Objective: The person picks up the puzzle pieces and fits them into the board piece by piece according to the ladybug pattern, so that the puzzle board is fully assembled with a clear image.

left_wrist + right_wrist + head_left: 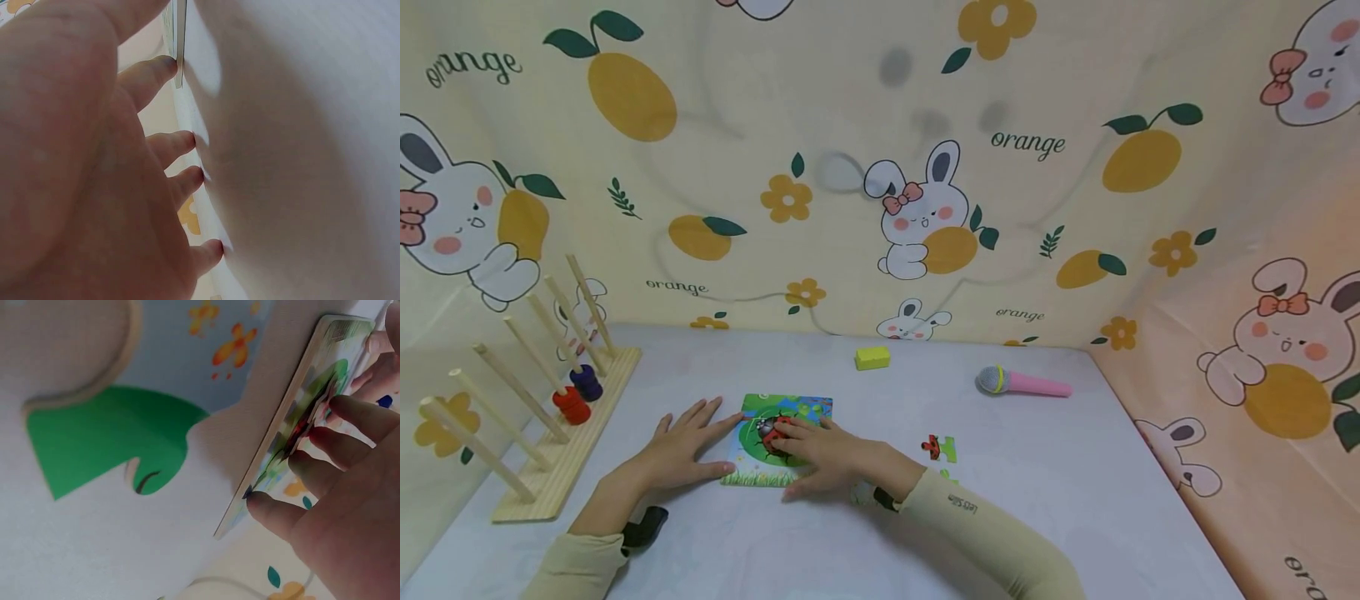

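A ladybug jigsaw puzzle board [752,479] lies flat on the table in front of me. My left hand [681,450] spreads its fingers at the board's left side, thumb and index fingertip right at its edge; the other fingertips rest on the table. Across the board reaches my right hand [831,454], its extended fingertips touching the ladybug picture and covering part of it. In the right wrist view, those fingers [312,475] lie on the board's face. A green and pale-blue puzzle piece [106,437] sits close under the right wrist.
Right of the board lies a red and green puzzle piece [940,448], with another green piece partly hidden by the sleeve. Behind are a yellow block [872,358] and a pink toy microphone [1037,384]. A wooden peg rack [561,467] with red and blue rings stands left.
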`<state>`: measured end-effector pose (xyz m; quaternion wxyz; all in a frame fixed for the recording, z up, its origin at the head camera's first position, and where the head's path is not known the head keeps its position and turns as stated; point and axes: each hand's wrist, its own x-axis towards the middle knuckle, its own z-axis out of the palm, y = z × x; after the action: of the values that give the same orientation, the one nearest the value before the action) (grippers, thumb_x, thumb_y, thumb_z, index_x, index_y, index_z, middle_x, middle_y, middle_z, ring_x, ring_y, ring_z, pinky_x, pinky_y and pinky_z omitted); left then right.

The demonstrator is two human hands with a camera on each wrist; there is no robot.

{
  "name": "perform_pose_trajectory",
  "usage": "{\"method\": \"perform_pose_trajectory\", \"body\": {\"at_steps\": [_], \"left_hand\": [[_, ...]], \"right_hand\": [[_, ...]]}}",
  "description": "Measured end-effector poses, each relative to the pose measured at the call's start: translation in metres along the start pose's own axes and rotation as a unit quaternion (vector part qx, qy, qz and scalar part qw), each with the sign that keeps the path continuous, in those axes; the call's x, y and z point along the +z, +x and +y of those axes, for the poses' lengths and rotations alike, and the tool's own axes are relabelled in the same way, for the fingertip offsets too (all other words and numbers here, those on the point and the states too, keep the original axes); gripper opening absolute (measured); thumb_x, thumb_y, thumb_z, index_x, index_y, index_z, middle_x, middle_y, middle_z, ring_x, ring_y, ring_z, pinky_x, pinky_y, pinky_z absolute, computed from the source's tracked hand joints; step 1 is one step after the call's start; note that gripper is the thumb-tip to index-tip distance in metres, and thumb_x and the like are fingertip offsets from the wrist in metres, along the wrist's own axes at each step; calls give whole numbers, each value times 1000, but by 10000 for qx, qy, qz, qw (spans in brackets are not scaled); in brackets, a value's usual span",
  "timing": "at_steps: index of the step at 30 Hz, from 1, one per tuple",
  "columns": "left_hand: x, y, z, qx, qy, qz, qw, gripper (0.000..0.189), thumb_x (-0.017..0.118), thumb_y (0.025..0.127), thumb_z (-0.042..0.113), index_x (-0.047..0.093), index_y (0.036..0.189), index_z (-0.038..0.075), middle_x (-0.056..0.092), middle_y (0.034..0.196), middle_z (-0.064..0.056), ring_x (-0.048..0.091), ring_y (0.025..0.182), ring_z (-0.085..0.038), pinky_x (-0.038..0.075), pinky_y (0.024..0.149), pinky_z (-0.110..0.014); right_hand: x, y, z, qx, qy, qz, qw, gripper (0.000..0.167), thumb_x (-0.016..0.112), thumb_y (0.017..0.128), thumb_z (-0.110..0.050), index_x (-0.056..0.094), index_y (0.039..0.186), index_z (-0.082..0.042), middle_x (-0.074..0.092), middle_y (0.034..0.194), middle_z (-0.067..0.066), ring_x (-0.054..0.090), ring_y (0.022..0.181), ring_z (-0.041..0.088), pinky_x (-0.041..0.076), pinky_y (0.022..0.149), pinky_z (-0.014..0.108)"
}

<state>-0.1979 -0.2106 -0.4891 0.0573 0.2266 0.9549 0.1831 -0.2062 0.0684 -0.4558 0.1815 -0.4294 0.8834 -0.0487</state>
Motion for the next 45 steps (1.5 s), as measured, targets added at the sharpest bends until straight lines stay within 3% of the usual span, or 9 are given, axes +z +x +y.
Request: {"method": "perform_pose_trajectory", "body": {"at_steps": [10,25,35,45], "left_hand": [[0,0,0,39,-2,53,10000,81,70,83,61,48,148,17,30,156,-30,21,140,-57,12,100,-84],[0,0,0,6,20,56,10000,81,69,84,61,49,148,16,30,156,-30,21,141,-57,12,101,-83],[1,0,0,3,4,49,10000,81,71,83,60,49,148,17,30,155,-30,22,140,-58,13,100,-83],[1,0,-1,45,2,37,10000,81,69,84,61,48,148,17,30,155,-30,21,140,-58,13,100,-83]], "right_hand": [[0,1,-1,-15,63,-73,10000,82,64,92,-55,31,158,-19,15,166,1,8,153,23,20,117,60],[5,-3,0,-37,-522,13,9986,89,60,92,-61,22,160,-18,8,168,0,5,153,21,18,118,58],[8,-20,-7,286,-587,-113,9978,92,55,90,-67,24,159,-15,12,167,3,6,153,25,14,118,59],[8,-23,-14,461,-686,-71,9966,88,52,92,-67,27,159,-16,17,166,1,7,153,26,13,118,61]]}}
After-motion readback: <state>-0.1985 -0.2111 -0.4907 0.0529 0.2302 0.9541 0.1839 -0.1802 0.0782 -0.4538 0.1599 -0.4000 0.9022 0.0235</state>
